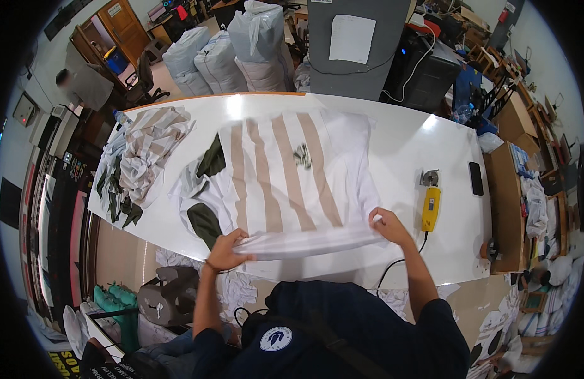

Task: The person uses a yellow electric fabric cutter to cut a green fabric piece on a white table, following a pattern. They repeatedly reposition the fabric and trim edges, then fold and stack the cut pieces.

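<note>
A white fabric piece with wide tan stripes (285, 170) and a small dark green print lies spread on the white table. Its near edge is lifted and turned over in a pale band. My left hand (226, 251) is closed on the left end of that edge, thumb on top. At the right end, my right hand (388, 225) pinches the same edge with curled fingers. Dark green fabric parts (205, 222) stick out on the left from under the striped cloth, next to my left hand.
A yellow handheld electric cutter (431, 208) lies right of my right hand, its black cord running off the near edge. Beyond it is a black phone (475, 179). Crumpled striped and green cloth (146, 151) is heaped on the table's left end. A person (90, 88) stands far left.
</note>
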